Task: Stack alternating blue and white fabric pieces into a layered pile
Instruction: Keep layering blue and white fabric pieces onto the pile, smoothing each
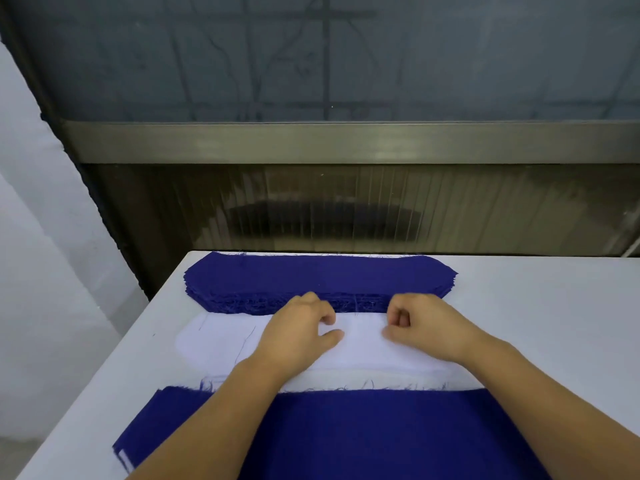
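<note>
Two hands are down on the white stack (221,344) in the middle of the table (540,306), and I'm watching the fingers closely. My left hand (298,332) rests on the top white piece with its fingers curled and the thumb stretched out to the right, apparently working at the cloth; the right hand (420,325) is bunched into a loose fist with fingertips tucked under, seemingly pinching at the far edge of that same sheet (I can't quite see whether it has a layer caught yet). Far of the hands sits the blue stack (311,277), thick, many layers, frayed along its near edge. Near me lies the layered pile (363,431), blue on top, with a white fringe peeking out along its far edge.

My read: white goes next. This cloth looks thin, light and limp, so it'll sag and fold if lifted from one point. Best to separate a single layer at the far edge with fingertips, then hold it at two well-spaced spots. Loose threads could drag a second piece along.
</note>
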`<move>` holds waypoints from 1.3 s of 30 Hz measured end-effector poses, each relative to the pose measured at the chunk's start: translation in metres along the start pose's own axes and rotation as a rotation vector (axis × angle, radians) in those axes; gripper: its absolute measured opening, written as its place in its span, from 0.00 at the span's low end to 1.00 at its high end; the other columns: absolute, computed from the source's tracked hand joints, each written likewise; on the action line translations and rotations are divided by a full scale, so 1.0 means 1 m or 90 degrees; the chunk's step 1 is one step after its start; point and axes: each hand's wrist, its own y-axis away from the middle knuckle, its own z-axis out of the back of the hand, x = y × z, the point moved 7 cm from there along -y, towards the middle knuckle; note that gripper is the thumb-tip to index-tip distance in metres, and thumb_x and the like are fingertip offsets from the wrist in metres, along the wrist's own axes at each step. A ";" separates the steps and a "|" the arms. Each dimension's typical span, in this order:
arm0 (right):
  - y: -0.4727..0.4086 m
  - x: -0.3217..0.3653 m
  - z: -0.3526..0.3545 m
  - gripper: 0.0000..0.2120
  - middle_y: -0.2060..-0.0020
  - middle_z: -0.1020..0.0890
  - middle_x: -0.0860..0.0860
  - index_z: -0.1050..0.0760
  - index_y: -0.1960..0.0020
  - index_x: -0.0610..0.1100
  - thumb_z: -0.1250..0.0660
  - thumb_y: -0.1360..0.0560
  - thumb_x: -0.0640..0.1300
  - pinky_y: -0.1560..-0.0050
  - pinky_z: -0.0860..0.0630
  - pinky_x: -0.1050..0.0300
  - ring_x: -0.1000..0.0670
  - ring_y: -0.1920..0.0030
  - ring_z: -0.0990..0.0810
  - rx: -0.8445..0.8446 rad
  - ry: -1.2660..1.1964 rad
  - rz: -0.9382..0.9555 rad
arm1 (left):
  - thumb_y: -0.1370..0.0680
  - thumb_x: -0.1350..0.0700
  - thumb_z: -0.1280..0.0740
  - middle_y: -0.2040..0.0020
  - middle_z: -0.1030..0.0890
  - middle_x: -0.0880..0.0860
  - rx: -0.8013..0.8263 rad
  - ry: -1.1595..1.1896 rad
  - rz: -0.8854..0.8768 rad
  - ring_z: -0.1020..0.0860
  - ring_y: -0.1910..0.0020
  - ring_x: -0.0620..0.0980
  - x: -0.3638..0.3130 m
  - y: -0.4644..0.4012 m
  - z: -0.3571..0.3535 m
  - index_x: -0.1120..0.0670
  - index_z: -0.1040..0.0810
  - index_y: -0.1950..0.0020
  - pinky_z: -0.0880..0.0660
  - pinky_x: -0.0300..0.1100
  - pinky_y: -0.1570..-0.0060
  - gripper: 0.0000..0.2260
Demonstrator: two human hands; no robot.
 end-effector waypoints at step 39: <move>0.020 -0.003 -0.006 0.06 0.60 0.25 0.59 0.34 0.55 0.55 0.38 0.25 0.47 0.62 0.32 0.67 0.56 0.59 0.27 -0.144 0.113 0.016 | 0.25 0.55 0.38 0.51 0.24 0.45 -0.056 -0.206 -0.032 0.27 0.55 0.46 -0.017 0.013 0.005 0.48 0.31 0.44 0.28 0.40 0.59 0.11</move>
